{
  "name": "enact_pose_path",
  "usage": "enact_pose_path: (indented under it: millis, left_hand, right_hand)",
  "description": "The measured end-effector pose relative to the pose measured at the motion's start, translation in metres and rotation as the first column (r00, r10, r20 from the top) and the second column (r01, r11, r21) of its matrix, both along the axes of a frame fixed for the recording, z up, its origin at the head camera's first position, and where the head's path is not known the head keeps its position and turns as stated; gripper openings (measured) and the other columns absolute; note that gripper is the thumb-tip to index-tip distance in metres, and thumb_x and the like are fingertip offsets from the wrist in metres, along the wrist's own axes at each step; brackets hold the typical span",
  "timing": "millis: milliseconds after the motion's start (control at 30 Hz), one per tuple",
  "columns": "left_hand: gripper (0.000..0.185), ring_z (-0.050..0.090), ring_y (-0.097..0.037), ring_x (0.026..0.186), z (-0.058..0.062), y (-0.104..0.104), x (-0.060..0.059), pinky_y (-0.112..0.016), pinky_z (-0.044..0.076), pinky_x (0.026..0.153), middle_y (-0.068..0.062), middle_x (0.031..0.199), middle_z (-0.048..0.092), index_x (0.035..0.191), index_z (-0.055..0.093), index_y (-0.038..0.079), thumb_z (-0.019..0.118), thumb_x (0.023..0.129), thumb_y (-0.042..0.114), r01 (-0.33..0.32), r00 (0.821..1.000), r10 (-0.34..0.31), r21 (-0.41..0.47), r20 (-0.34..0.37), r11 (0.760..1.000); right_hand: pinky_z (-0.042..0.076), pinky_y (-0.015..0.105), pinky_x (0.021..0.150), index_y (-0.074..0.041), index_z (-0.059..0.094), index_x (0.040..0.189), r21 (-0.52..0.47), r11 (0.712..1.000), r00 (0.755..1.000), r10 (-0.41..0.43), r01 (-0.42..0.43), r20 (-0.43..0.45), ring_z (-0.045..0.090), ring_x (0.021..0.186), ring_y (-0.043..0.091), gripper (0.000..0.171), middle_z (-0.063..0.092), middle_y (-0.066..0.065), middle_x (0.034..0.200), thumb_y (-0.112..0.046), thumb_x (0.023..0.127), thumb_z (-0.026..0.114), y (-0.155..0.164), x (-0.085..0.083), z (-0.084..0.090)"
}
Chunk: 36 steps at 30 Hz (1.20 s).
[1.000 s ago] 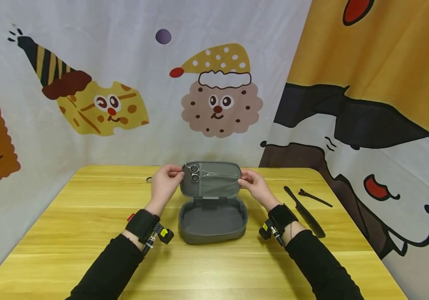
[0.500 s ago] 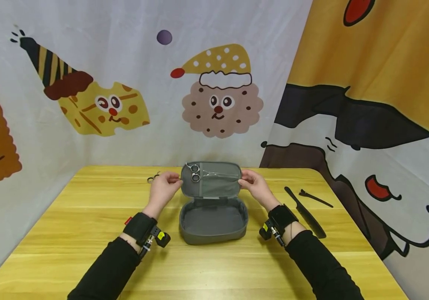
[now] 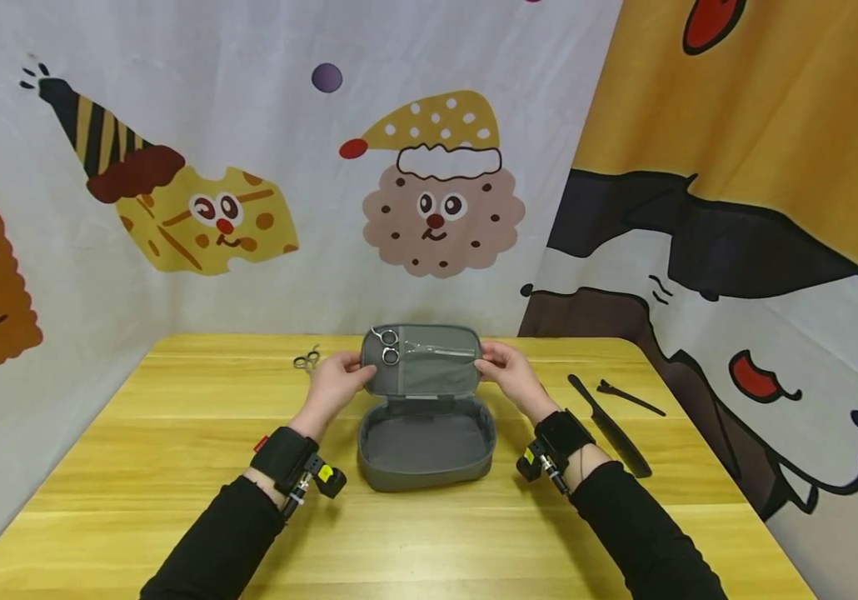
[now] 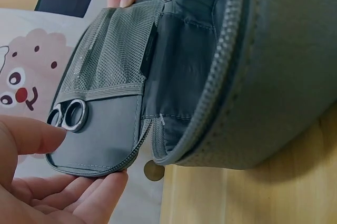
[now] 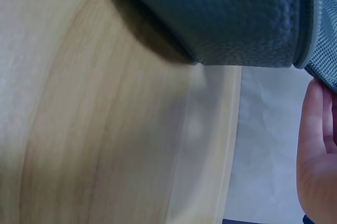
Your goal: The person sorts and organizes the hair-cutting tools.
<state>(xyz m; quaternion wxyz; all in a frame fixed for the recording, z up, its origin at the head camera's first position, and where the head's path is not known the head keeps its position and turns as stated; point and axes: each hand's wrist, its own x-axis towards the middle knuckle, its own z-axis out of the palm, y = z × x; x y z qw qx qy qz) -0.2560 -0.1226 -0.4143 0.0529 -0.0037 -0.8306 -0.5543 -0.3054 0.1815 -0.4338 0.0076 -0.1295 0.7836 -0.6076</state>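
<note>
A grey zip case [image 3: 426,479] stands unzipped on the table, its lid [image 3: 440,379] raised at the back. Metal scissors [image 4: 73,128] sit in the lid's mesh pocket [image 4: 108,50], finger rings sticking out on the left; their long shape shows through the pocket. My left hand [image 3: 335,381] pinches the lid's left edge, thumb in front near the rings and fingers behind. At the lid's opposite edge my right hand [image 3: 511,379] holds on, thumb in front, its other fingers mostly hidden behind. The case's lower compartment has nothing in view inside it.
Beyond my left hand lies a second pair of scissors [image 3: 307,360], partly hidden by the hand. To the right are a black comb [image 3: 612,429] and a slim black hair clip [image 3: 631,397]. A printed curtain [image 3: 249,300] hangs behind the wooden table [image 3: 429,550].
My left hand drew slightly left along the lid edge, then came back right and a little lower, thumb now over the lid's front. The scissors on the table show more. My right hand stayed put.
</note>
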Motion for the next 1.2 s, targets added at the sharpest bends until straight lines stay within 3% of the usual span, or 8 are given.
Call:
enact_pose_path:
  millis: [233, 500, 833, 1000, 1200]
  left_hand:
    - [0.046, 0.065, -0.036, 0.106, 0.003, 0.000, -0.002, -0.043, 0.054, 0.092, -0.026, 0.118, 0.064, 0.134, 0.054, -0.010, 0.063, 0.096, 0.014, 0.022, 0.996, -0.030, 0.106, 0.079, 0.994]
    - [0.050, 0.061, -0.038, 0.116, 0.004, 0.000, -0.004, -0.040, 0.053, 0.094, -0.028, 0.130, 0.057, 0.138, 0.050, -0.010, 0.062, 0.097, 0.016, 0.011, 0.992, -0.032, 0.168, 0.120, 0.986]
    - [0.053, 0.057, -0.038, 0.121, 0.000, -0.001, -0.010, -0.041, 0.051, 0.098, -0.028, 0.136, 0.053, 0.140, 0.047, -0.009, 0.062, 0.097, 0.017, 0.027, 0.989, -0.057, 0.212, 0.135, 0.977]
    - [0.051, 0.055, -0.038, 0.123, -0.002, -0.001, -0.013, -0.041, 0.050, 0.099, -0.028, 0.136, 0.053, 0.140, 0.048, -0.010, 0.061, 0.098, 0.015, 0.033, 0.989, -0.064, 0.224, 0.132, 0.974]
    - [0.051, 0.054, -0.039, 0.124, -0.001, -0.002, -0.012, -0.041, 0.050, 0.099, -0.028, 0.139, 0.050, 0.140, 0.047, -0.011, 0.061, 0.098, 0.013, 0.040, 0.989, -0.075, 0.257, 0.129, 0.966]
  right_hand:
    - [0.056, 0.047, 0.088, 0.006, 0.059, 0.130, -0.002, 1.000, 0.999, -0.031, 0.031, 0.040, 0.066, 0.087, 0.015, 0.033, 0.068, 0.017, 0.106, -0.001, 0.097, 0.061, -0.003, 0.001, 0.003]
    - [0.059, 0.035, 0.081, 0.006, 0.059, 0.131, 0.031, 0.999, 0.998, -0.039, 0.038, 0.049, 0.066, 0.089, 0.017, 0.034, 0.067, 0.019, 0.108, -0.003, 0.098, 0.061, -0.003, -0.001, 0.002]
    - [0.055, 0.047, 0.090, 0.006, 0.057, 0.134, 0.048, 0.999, 0.996, -0.028, 0.024, 0.086, 0.067, 0.091, 0.019, 0.035, 0.065, 0.023, 0.117, -0.003, 0.100, 0.058, -0.001, -0.002, 0.005]
    - [0.051, 0.053, 0.093, 0.007, 0.058, 0.132, 0.047, 0.998, 0.994, -0.050, 0.046, 0.098, 0.067, 0.088, 0.017, 0.034, 0.066, 0.022, 0.112, -0.003, 0.099, 0.059, -0.001, -0.002, 0.005]
    - [0.053, 0.052, 0.091, 0.010, 0.058, 0.127, 0.051, 0.996, 0.992, -0.076, 0.071, 0.099, 0.065, 0.081, 0.014, 0.031, 0.067, 0.020, 0.107, -0.003, 0.098, 0.060, -0.002, -0.004, 0.003]
